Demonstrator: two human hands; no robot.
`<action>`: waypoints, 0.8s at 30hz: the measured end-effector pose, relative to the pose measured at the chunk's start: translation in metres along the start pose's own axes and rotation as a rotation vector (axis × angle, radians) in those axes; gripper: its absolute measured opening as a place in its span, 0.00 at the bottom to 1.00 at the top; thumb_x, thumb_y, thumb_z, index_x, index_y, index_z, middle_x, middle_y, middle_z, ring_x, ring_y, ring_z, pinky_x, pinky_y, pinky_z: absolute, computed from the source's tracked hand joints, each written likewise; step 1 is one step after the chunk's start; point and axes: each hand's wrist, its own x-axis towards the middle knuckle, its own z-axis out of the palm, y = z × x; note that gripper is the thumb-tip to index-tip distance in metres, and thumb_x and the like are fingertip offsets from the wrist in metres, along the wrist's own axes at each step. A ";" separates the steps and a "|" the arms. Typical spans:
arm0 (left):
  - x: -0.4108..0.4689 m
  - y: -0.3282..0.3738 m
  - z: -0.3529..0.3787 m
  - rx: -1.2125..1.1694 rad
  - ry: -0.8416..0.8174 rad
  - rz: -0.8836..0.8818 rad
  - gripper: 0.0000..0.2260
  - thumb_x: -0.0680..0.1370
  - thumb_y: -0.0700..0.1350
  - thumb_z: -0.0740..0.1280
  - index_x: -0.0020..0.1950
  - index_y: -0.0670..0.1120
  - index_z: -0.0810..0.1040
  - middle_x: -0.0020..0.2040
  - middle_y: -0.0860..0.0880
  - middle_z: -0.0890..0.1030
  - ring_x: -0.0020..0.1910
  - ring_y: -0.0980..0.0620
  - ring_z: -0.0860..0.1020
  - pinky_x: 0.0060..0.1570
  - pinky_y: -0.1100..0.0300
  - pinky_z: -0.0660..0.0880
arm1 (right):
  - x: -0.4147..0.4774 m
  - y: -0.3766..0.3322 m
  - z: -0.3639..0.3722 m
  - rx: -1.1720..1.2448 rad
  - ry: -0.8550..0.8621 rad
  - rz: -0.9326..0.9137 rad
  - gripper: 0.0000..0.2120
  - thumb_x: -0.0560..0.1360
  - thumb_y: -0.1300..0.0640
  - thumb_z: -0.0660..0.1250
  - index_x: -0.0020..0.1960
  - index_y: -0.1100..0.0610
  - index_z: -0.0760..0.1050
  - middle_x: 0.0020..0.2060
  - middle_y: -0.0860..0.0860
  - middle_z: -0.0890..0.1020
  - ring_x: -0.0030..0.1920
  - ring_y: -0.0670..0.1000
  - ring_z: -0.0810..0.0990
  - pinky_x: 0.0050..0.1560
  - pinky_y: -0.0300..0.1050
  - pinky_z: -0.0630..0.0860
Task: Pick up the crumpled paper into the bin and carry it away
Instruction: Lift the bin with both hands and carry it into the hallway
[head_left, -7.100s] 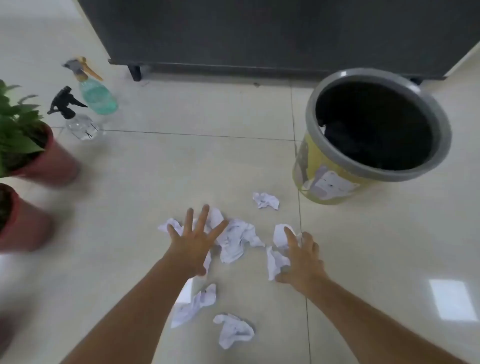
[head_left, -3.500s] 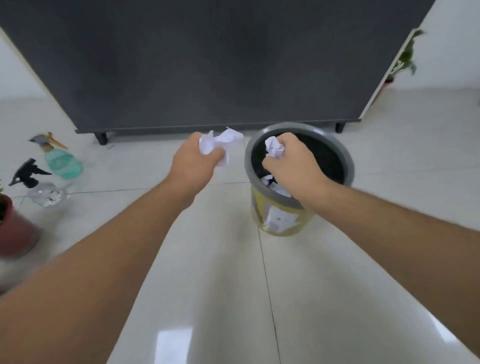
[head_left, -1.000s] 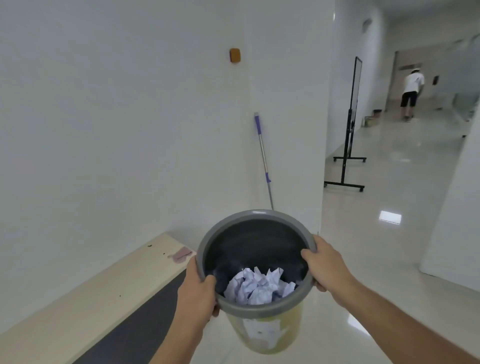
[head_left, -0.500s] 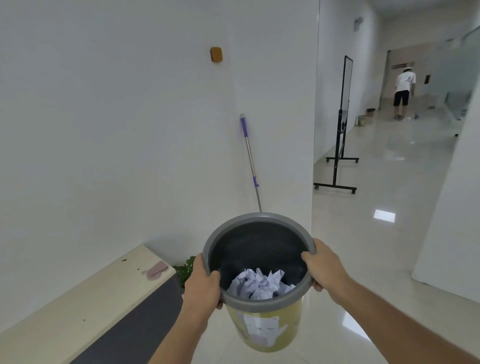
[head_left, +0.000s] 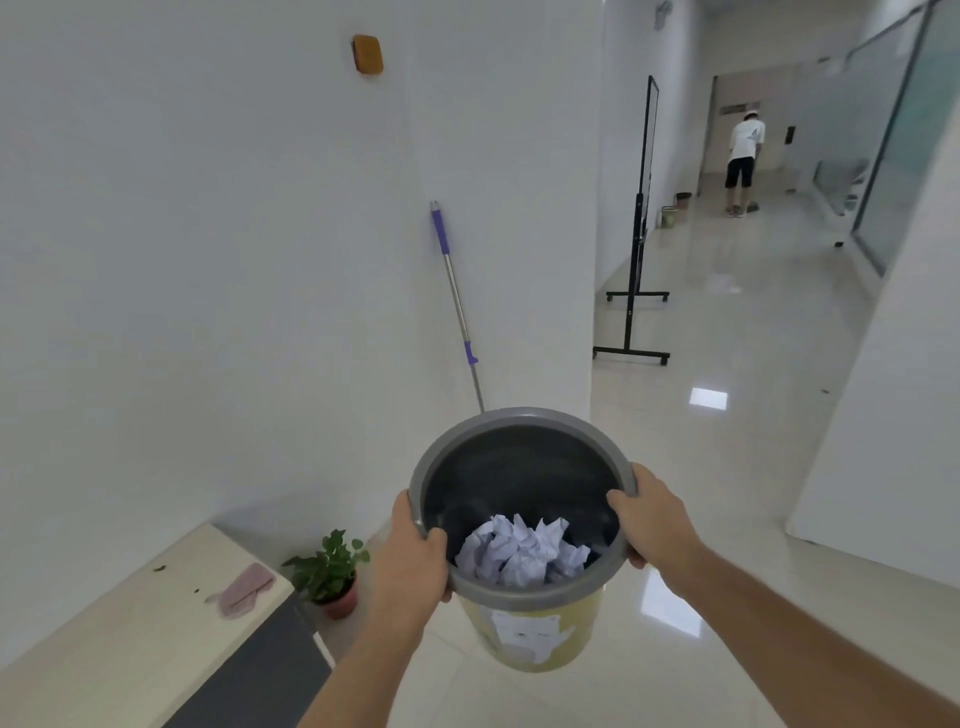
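Note:
The bin (head_left: 524, 636) is yellow with a grey rim and a dark inside, and it hangs in the air in front of me, off the floor. White crumpled paper (head_left: 519, 553) lies bunched in its bottom. My left hand (head_left: 410, 566) grips the rim on the left side, thumb inside. My right hand (head_left: 652, 519) grips the rim on the right side.
A white wall runs along the left, with a purple-handled mop (head_left: 457, 306) leaning on it. A small potted plant (head_left: 330, 571) stands by a light wooden counter (head_left: 130, 623) at lower left. A wheeled board stand (head_left: 636, 291) stands in the corridor ahead, and a person (head_left: 743, 161) stands far down it.
The papers went from the floor into the bin, and both hands lifted it. Over the last second the view has moved forward along the wall; the potted plant has come into sight.

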 end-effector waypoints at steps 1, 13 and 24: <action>0.010 -0.001 0.005 -0.005 -0.016 0.001 0.14 0.78 0.39 0.59 0.59 0.55 0.67 0.41 0.44 0.81 0.29 0.44 0.81 0.31 0.43 0.82 | 0.008 0.002 0.001 0.000 0.011 0.005 0.12 0.79 0.60 0.57 0.61 0.52 0.69 0.39 0.56 0.78 0.29 0.52 0.75 0.23 0.37 0.72; 0.056 -0.013 0.074 -0.036 -0.057 -0.042 0.18 0.77 0.37 0.59 0.65 0.52 0.68 0.42 0.45 0.80 0.31 0.45 0.79 0.24 0.57 0.77 | 0.069 0.049 -0.011 0.022 0.019 0.079 0.15 0.76 0.61 0.56 0.61 0.51 0.69 0.39 0.57 0.79 0.27 0.52 0.73 0.21 0.39 0.71; 0.063 -0.171 0.166 -0.052 -0.031 -0.209 0.25 0.75 0.36 0.60 0.68 0.57 0.68 0.45 0.46 0.82 0.34 0.44 0.81 0.22 0.58 0.76 | 0.111 0.201 0.063 -0.088 -0.055 0.100 0.17 0.76 0.58 0.57 0.62 0.45 0.70 0.40 0.51 0.80 0.30 0.52 0.76 0.20 0.36 0.70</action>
